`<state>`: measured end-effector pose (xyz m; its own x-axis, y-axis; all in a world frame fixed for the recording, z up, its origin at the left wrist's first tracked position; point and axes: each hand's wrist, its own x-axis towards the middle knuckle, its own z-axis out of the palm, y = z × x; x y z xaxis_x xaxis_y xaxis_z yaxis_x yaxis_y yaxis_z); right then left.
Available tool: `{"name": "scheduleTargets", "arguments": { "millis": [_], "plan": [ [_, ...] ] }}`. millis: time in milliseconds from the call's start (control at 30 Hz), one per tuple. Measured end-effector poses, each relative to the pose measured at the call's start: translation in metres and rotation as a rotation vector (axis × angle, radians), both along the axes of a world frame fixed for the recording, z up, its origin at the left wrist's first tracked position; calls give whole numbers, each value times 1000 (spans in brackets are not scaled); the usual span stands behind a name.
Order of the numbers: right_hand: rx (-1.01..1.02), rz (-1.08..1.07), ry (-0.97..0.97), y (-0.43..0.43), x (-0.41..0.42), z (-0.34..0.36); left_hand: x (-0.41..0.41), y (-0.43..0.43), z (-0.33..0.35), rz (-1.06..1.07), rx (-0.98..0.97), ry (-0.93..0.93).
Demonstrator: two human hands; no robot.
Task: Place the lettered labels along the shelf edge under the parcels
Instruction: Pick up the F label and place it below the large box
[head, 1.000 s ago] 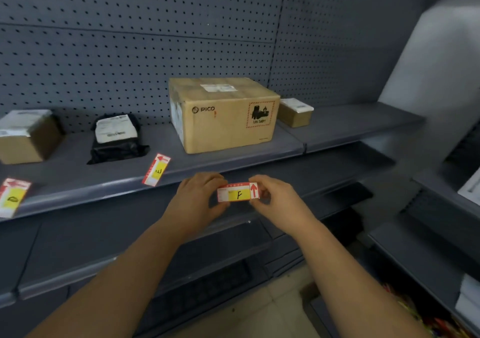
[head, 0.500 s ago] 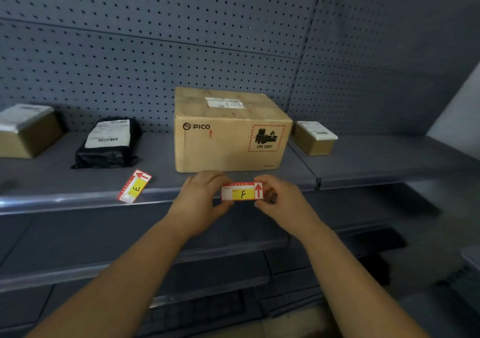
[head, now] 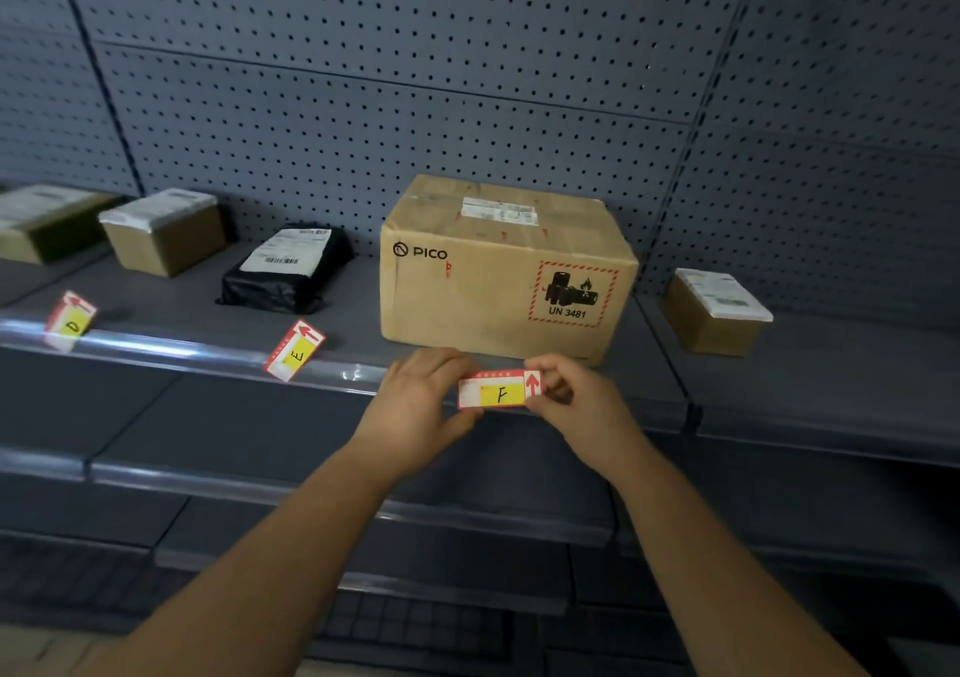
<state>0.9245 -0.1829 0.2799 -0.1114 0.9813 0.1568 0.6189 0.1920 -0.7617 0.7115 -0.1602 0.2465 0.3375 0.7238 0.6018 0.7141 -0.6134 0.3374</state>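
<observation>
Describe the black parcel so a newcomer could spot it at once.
Find the PICO cardboard box on the grey shelf. Just left of it lies a black plastic mailer bag with a white label. It is the only black parcel; the rest are brown boxes.

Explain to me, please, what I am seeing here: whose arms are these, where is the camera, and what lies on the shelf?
There is no machine here: a person works with bare hands, and the single camera sits on the person's head, looking forward and down. So the two arms entering from below are the wearer's own. The left hand and right hand each pinch one end of a red-and-yellow label F, held at the shelf edge in front of the large PICO box. Further left, label E and label D lie tilted at that edge. On the shelf also sit a black bag parcel, one small box to the right and two more boxes to the left.
</observation>
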Motion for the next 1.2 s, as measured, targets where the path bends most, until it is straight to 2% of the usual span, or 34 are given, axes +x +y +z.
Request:
{"name": "scheduleTargets", "arguments": {
  "millis": [133,333,700,1200],
  "plan": [
    [14,4,0,7,9,5,-1,0,-6,66,-43,-34],
    [75,-79,-19,21,23,11,0,4,-35,118,-23,70],
    [115,-116,-6,25,32,4,22,28,-46,252,-42,132],
    [99,-78,-17,32,30,-1,25,31,-50,285,-49,121]
  ]
}}
